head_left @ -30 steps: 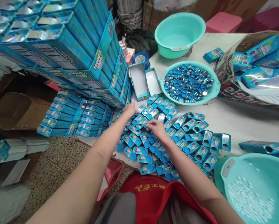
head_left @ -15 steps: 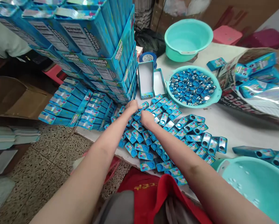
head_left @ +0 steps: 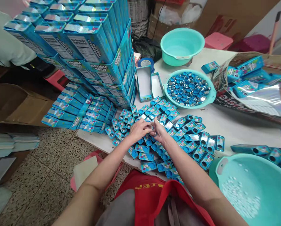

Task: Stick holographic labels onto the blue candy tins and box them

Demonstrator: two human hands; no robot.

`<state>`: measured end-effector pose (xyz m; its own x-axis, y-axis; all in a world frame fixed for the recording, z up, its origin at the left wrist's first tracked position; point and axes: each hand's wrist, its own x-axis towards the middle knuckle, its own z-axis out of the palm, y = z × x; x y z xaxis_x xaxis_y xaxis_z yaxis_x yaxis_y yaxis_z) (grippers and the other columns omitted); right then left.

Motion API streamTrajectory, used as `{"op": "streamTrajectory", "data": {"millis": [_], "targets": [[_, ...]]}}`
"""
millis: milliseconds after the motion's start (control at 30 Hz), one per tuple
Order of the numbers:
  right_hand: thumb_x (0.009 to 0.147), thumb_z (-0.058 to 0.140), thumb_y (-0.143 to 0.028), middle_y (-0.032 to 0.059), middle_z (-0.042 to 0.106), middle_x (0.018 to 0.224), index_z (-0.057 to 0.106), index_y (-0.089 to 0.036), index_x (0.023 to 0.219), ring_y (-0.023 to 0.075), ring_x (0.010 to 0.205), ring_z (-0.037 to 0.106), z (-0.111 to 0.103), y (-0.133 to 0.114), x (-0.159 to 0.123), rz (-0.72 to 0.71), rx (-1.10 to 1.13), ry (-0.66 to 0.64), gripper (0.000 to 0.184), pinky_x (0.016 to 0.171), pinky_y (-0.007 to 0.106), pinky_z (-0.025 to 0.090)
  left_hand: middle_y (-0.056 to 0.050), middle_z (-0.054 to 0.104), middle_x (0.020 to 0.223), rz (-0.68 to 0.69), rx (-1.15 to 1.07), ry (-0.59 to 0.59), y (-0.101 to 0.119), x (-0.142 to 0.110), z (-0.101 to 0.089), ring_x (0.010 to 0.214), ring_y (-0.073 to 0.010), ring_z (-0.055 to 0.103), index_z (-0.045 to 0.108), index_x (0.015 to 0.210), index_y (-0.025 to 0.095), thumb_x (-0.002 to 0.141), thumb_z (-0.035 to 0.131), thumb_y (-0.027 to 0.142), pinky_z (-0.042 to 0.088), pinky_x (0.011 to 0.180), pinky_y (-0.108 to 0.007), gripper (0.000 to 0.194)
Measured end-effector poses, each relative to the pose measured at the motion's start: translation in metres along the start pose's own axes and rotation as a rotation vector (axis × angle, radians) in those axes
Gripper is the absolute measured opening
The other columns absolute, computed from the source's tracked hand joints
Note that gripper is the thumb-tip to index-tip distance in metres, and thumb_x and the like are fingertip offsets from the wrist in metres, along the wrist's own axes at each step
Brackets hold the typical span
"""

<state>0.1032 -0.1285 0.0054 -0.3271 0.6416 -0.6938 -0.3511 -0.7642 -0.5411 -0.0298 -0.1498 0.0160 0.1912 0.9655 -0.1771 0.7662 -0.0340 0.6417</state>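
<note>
What the left hand point(head_left: 139, 129) and right hand point(head_left: 158, 131) had between their fingers could not be told.
They covered some of the blue tins point(head_left: 146, 156); the top edge cut off the box stack point(head_left: 103, 67), the right edge the printed carton point(head_left: 228, 99) and lower basin point(head_left: 269, 175), whose white pieces point(head_left: 241, 197) were too small to identify.

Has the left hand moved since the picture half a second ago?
Yes. Judged against the open white-lined box, the left hand has come back toward the person's body and somewhat to the right, over the blue containers.
</note>
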Motion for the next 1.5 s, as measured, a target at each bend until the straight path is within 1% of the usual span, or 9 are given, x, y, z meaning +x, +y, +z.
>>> {"op": "streamTrajectory", "data": {"millis": [200, 400, 533, 600, 700, 867, 933, 1333, 1500], "targets": [[0.079, 0.068, -0.044, -0.0073, 0.045, 0.046, 0.055, -0.016, 0.064, 0.0012, 0.034, 0.031, -0.004, 0.009, -0.001, 0.006, -0.081, 0.064, 0.035, 0.028, 0.011, 0.022, 0.001, 0.061, 0.083, 0.021, -0.037, -0.078, -0.001, -0.001, 0.002, 0.074, -0.0144, 0.056, 0.062, 0.081, 0.021, 0.082, 0.058, 0.036, 0.039, 0.065, -0.025, 0.015], [0.086, 0.062, -0.027, -0.0054, 0.048, 0.043, 0.055, -0.015, 0.066, 0.0024, 0.032, 0.038, 0.006, 0.009, 0.002, 0.059, -0.021, 0.128, 0.025, 0.025, 0.010, 0.025, -0.001, 0.059, 0.092, -0.028, 0.043, 0.036, -0.011, 0.008, 0.001, 0.075, -0.0145, 0.055, 0.064, 0.093, 0.022, 0.081, 0.058, 0.028, 0.040, 0.065, -0.025, 0.015], [0.090, 0.054, -0.018, 0.0011, 0.061, 0.055, 0.058, -0.013, 0.074, 0.0073, 0.046, 0.059, 0.003, 0.000, -0.006, 0.124, 0.081, 0.122, 0.017, 0.027, 0.008, 0.031, -0.001, 0.060, 0.086, -0.073, -0.007, 0.109, -0.024, 0.013, -0.002, 0.081, -0.0153, 0.058, 0.065, 0.083, 0.020, 0.082, 0.056, 0.025, 0.044, 0.070, -0.025, 0.011], [0.088, 0.051, -0.008, 0.0050, 0.069, 0.072, 0.058, -0.013, 0.084, 0.0091, 0.063, 0.068, -0.007, -0.005, -0.014, 0.144, 0.195, 0.132, 0.010, 0.031, 0.006, 0.037, 0.001, 0.060, 0.077, -0.182, -0.046, 0.063, -0.031, 0.012, -0.004, 0.073, -0.0142, 0.059, 0.064, 0.084, 0.019, 0.080, 0.056, 0.019, 0.045, 0.066, -0.025, 0.009], [0.082, 0.050, 0.003, 0.0058, 0.071, 0.089, 0.056, -0.015, 0.096, 0.0103, 0.077, 0.071, -0.024, -0.007, -0.028, 0.115, 0.267, 0.160, 0.024, 0.036, 0.005, 0.043, 0.002, 0.061, 0.071, -0.279, 0.062, -0.106, -0.035, 0.010, -0.003, 0.068, -0.0154, 0.061, 0.062, 0.085, 0.019, 0.076, 0.060, 0.015, 0.045, 0.063, -0.025, 0.010], [0.088, 0.054, -0.011, 0.0115, 0.072, 0.092, 0.058, -0.015, 0.089, 0.0186, 0.085, 0.072, -0.037, 0.007, -0.036, 0.091, 0.171, 0.174, 0.005, 0.031, 0.008, 0.041, -0.011, 0.070, 0.093, -0.389, 0.453, -0.265, -0.019, 0.022, 0.003, 0.093, -0.0281, 0.065, 0.059, 0.104, 0.017, 0.077, 0.064, 0.025, 0.047, 0.070, -0.033, 0.029], [0.092, 0.050, -0.018, 0.0132, 0.072, 0.095, 0.059, -0.014, 0.083, 0.0198, 0.089, 0.071, -0.034, 0.011, -0.036, 0.093, 0.164, 0.172, 0.013, 0.029, 0.008, 0.036, -0.015, 0.069, 0.102, -0.408, 0.513, -0.299, -0.009, 0.030, 0.004, 0.099, -0.0305, 0.064, 0.058, 0.111, 0.016, 0.079, 0.062, 0.023, 0.047, 0.073, -0.034, 0.033], [0.096, 0.042, -0.022, 0.0086, 0.071, 0.091, 0.060, -0.015, 0.080, 0.0148, 0.078, 0.071, -0.033, 0.012, -0.043, 0.126, 0.246, 0.170, 0.025, 0.028, 0.009, 0.030, -0.012, 0.070, 0.100, -0.398, 0.553, -0.327, -0.005, 0.028, 0.004, 0.102, -0.0276, 0.063, 0.061, 0.103, 0.017, 0.078, 0.060, 0.015, 0.046, 0.075, -0.032, 0.026], [0.095, 0.044, -0.031, 0.0097, 0.071, 0.091, 0.060, -0.016, 0.087, 0.0165, 0.081, 0.071, -0.033, 0.014, -0.043, 0.158, 0.240, 0.140, 0.023, 0.028, 0.010, 0.030, -0.008, 0.069, 0.094, -0.324, 0.486, -0.265, -0.003, 0.013, 0.000, 0.095, -0.0251, 0.064, 0.058, 0.108, 0.020, 0.082, 0.062, 0.028, 0.044, 0.073, -0.030, 0.027]]}}
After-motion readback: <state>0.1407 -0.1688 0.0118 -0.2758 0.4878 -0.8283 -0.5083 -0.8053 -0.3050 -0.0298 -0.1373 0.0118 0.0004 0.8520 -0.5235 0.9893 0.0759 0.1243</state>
